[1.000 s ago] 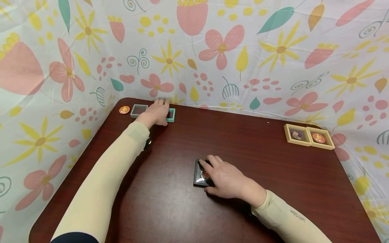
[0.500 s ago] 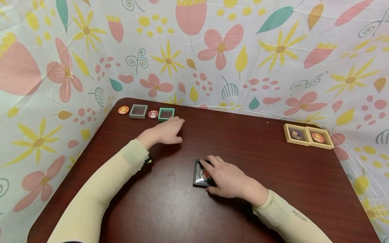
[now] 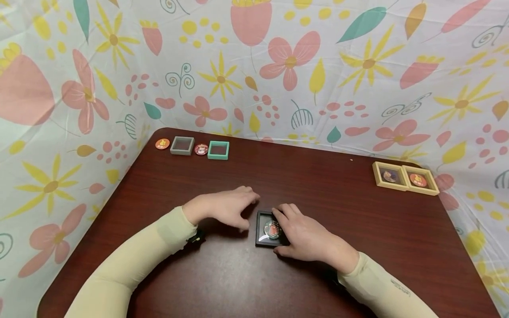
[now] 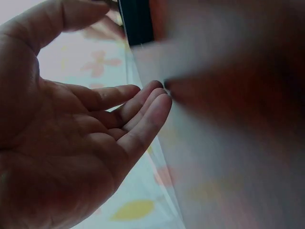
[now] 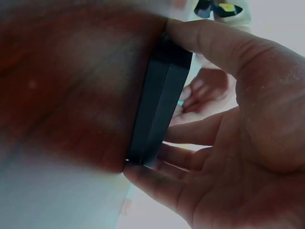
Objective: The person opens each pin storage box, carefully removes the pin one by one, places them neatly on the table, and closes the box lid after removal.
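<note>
While flat on table [image 3: 358,212], black case [image 3: 265,228] sits within right hand [image 3: 308,236] grip.

Only a small line of print showed on the right sleeve [image 3: 399,286], too tiny to read; the badges' markings on the surface [image 3: 358,212] were illegible too.

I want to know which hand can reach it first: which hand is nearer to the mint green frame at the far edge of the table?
Left. The left hand lies nearer the mint green frame; the right hand, holding the black frame, is farther right.
</note>
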A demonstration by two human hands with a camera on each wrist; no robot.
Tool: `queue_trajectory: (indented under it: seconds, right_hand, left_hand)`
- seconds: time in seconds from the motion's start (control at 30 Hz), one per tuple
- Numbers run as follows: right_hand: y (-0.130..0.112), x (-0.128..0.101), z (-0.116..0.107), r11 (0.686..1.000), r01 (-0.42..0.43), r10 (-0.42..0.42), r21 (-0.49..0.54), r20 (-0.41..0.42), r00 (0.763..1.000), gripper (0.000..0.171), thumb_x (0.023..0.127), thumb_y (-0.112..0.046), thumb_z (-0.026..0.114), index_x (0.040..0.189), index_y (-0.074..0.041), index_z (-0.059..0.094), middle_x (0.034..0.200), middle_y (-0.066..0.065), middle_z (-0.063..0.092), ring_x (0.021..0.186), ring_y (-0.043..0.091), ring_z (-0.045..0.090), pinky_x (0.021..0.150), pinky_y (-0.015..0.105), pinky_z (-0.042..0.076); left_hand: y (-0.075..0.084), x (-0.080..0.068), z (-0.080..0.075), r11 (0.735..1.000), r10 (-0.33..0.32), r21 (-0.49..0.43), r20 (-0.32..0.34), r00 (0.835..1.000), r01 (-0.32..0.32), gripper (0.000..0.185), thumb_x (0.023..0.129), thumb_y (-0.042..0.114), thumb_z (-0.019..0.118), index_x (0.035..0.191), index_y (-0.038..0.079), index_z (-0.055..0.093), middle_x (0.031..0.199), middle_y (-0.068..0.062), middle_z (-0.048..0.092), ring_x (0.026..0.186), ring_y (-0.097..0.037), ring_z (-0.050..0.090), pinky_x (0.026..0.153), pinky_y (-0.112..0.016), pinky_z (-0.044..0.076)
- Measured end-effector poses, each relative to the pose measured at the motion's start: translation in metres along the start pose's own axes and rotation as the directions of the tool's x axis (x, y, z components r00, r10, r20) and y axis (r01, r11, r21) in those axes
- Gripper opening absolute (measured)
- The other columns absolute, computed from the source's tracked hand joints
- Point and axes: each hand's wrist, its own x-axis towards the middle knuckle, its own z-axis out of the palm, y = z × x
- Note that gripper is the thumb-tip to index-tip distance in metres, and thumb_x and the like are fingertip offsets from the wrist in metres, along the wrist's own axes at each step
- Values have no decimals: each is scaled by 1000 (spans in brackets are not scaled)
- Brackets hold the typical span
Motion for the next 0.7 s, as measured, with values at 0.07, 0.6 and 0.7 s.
queue_trajectory:
  seconds: [0.07,0.6,0.7]
  right_hand:
    - [0,0,1,1000,-8,8,3,0,1000,98,84,-43,95,154,12,53,148,18,52,135,32,52,97,41,61]
    - [0,0,3,1000,-14,14,-8,-42,999,97,78,-44,98,148,11,59,135,14,52,121,27,53,86,37,62]
    - [0,-1,3,1000,-7,6,-13,-47,999,95,78,-43,98,147,11,60,135,14,52,121,27,53,85,36,62]
  left_hand:
    - [9,-2,5,1000,17,16,11,1000,-17,85,85,30,84,155,-5,53,138,-11,58,130,-26,52,112,-36,48]
    - [48,-1,45,895,72,445,-106,992,-17,100,80,56,84,151,-10,57,129,-14,60,113,-25,52,98,-34,55]
    - [52,-1,49,871,63,492,-120,991,4,98,81,57,81,149,-10,59,129,-14,60,112,-25,52,96,-34,56]
